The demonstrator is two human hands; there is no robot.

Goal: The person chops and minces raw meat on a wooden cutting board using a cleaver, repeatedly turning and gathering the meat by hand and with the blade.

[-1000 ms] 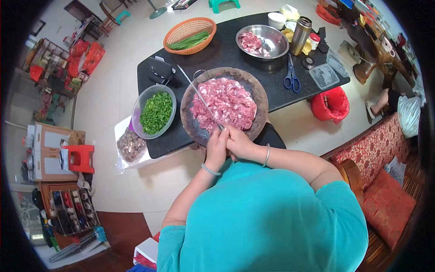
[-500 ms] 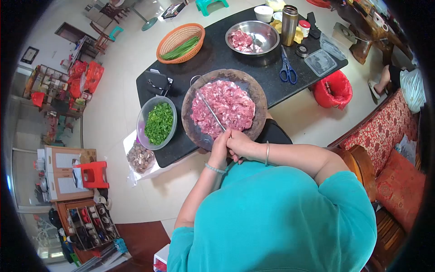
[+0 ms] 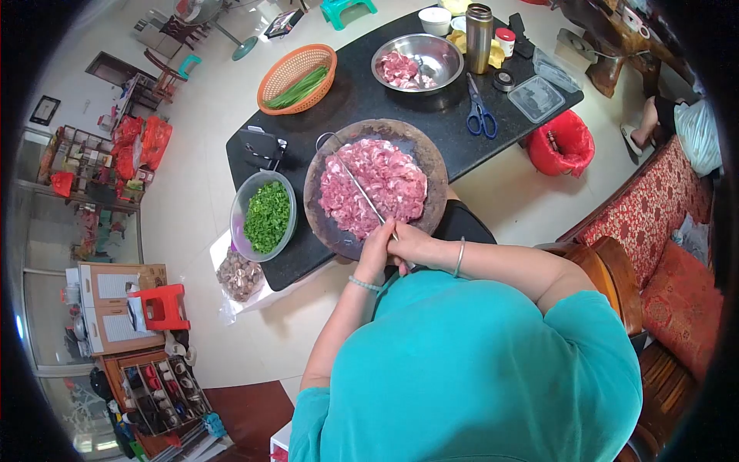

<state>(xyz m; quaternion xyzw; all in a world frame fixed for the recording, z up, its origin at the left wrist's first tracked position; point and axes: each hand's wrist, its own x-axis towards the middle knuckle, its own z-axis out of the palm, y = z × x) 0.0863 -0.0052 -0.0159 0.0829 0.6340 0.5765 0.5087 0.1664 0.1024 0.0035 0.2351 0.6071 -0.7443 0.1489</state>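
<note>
A kitchen knife [image 3: 359, 187], its blade seen nearly edge-on, lies slantwise across a heap of chopped raw meat [image 3: 396, 177]. That heap covers most of a round wooden chopping block [image 3: 436, 173] with a metal ring at its far left edge. My left hand [image 3: 376, 248], below a beaded bracelet, is closed at the knife's handle end. Against it, my right hand [image 3: 411, 243], with a bangle at the wrist, is also wrapped round the handle. Fingers of both hands overlap and hide most of the handle. The blade's tip points away to the left.
Left of the block stands a bowl of chopped greens [image 3: 238, 214]. An orange basket [image 3: 274, 77] with green stalks, a steel bowl [image 3: 447, 68] with meat, blue-handled scissors [image 3: 481, 122] and a metal flask [image 3: 478, 42] stand farther back. A red bin [image 3: 543, 150] is beside the table.
The whole view has shifted slightly, with the table's things a little farther left. Both hands stay on the knife handle, and the blade still lies across the meat.
</note>
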